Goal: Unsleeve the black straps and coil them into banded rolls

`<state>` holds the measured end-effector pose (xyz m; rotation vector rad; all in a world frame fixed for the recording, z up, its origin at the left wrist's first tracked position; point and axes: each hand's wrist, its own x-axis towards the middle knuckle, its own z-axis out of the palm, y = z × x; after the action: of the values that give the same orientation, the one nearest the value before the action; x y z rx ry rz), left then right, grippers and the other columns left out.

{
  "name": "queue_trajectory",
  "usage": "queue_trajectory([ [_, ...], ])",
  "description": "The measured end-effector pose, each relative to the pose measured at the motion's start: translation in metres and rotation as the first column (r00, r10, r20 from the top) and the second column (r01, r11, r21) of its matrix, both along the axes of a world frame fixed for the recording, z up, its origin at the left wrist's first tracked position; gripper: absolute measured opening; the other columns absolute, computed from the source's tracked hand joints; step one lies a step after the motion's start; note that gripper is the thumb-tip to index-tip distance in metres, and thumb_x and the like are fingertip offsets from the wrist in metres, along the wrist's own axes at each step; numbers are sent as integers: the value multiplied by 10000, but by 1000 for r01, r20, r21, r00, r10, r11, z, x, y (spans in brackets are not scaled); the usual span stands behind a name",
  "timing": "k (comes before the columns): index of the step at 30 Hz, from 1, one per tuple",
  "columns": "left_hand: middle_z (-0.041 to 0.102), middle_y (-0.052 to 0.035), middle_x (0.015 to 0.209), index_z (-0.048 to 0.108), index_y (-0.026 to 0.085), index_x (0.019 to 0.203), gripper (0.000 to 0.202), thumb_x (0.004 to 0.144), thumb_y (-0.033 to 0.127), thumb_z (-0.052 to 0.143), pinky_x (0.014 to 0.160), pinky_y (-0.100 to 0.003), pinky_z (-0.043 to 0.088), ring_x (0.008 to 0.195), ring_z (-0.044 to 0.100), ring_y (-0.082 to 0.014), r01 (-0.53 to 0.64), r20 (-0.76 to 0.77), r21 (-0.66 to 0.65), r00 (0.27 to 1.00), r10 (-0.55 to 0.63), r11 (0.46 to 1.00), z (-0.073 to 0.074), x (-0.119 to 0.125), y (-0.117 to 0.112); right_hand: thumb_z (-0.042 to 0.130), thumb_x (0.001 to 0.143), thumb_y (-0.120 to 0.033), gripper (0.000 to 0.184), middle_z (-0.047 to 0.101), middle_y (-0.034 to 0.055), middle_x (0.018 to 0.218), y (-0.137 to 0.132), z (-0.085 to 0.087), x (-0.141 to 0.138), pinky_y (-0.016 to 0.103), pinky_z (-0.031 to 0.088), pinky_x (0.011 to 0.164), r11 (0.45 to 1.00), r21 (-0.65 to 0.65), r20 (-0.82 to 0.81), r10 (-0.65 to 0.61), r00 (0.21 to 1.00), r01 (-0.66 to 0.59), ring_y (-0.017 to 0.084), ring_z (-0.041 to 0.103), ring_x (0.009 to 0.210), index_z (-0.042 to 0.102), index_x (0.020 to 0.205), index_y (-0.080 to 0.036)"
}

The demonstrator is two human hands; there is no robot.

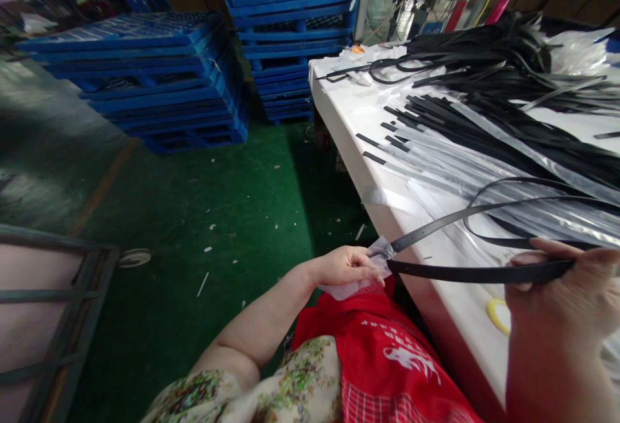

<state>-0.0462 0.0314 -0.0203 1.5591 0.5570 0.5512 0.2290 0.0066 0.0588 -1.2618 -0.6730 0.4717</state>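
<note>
My left hand (346, 267) is closed on the end of a black belt (465, 273), which is wrapped in a scrap of clear plastic (380, 252), just off the table's near edge above my red apron (387, 352). My right hand (564, 294) grips the same belt farther along, fingers curled around the strap. The belt loops back over the white table (349, 113). A heap of black belts (508, 68) lies at the far end, and others lie in long clear plastic sleeves (484, 171).
Stacks of blue plastic pallets (145, 74) stand on the green floor (194, 216) to the left and behind the table. A metal cart frame (58, 307) sits at lower left. A yellow tape ring (498, 314) lies on the table near my right hand.
</note>
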Motion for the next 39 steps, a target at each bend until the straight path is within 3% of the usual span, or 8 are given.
queue_trajectory([
  [6, 652, -106, 1073, 784, 144, 950, 430, 905, 517, 576, 890, -277, 465, 965, 619, -193, 20, 2, 34, 1000, -21, 999, -2, -1, 2, 767, 636, -697, 588, 653, 46, 625, -2, -6, 4, 239, 346, 197, 998, 42, -30, 43, 999, -41, 161, 537, 340, 560, 662, -147],
  [12, 653, -100, 1096, 784, 143, 940, 421, 911, 505, 572, 885, -260, 459, 979, 622, -193, 17, -48, 82, 999, -13, 996, -11, 0, 2, 651, 774, -693, 585, 566, 40, 468, -3, -4, 11, 234, 315, 201, 998, 57, -4, -13, 1000, 13, 135, 454, 285, 595, 633, -129],
  [18, 649, -83, 997, 777, 139, 967, 420, 922, 495, 558, 869, -263, 460, 920, 620, -179, 17, -45, 117, 999, -12, 993, -11, 3, 3, 721, 728, -645, 522, 615, 35, 526, -5, -5, 3, 220, 354, 228, 999, 2, -53, 33, 998, -33, 146, 506, 319, 570, 687, -148],
  [22, 640, -81, 995, 776, 144, 959, 458, 932, 524, 522, 862, -267, 465, 907, 618, -176, 23, -48, 149, 999, -16, 989, -8, 1, 2, 804, 621, -627, 528, 674, 23, 604, -6, -5, 1, 222, 405, 259, 999, -10, -90, 32, 995, -33, 164, 559, 359, 546, 706, -174],
  [26, 625, -90, 1004, 760, 139, 991, 596, 956, 600, 386, 869, -272, 471, 920, 610, -179, 63, -77, 166, 996, -50, 984, -7, 0, 0, 732, 708, -609, 521, 631, 77, 506, -5, -7, 4, 214, 343, 242, 992, -114, -72, 47, 996, -55, 150, 498, 302, 638, 690, -97],
  [29, 626, -102, 1042, 728, 129, 1027, 654, 959, 632, 314, 905, -300, 470, 956, 598, -192, 79, -90, 136, 994, -67, 988, -5, 1, -2, 700, 737, -622, 562, 626, 91, 492, -5, -10, 6, 209, 317, 246, 979, -187, -53, 65, 996, -74, 126, 456, 283, 681, 733, -61],
  [33, 640, -132, 1110, 663, 117, 1117, 657, 938, 659, 339, 906, -331, 483, 1000, 599, -217, 79, -49, 16, 996, -78, 997, 0, 4, -6, 728, 705, -643, 575, 642, 89, 521, -5, -12, 6, 210, 319, 251, 984, -160, -46, 76, 996, -82, 129, 479, 306, 672, 723, -71],
  [39, 670, -159, 1102, 658, 90, 1090, 629, 942, 635, 381, 917, -320, 489, 1028, 625, -220, 93, 49, -82, 995, -89, 992, 6, 5, -8, 750, 704, -620, 552, 673, 105, 593, -2, -13, 11, 208, 341, 258, 990, -116, -52, 78, 996, -84, 153, 553, 370, 655, 707, -76],
])
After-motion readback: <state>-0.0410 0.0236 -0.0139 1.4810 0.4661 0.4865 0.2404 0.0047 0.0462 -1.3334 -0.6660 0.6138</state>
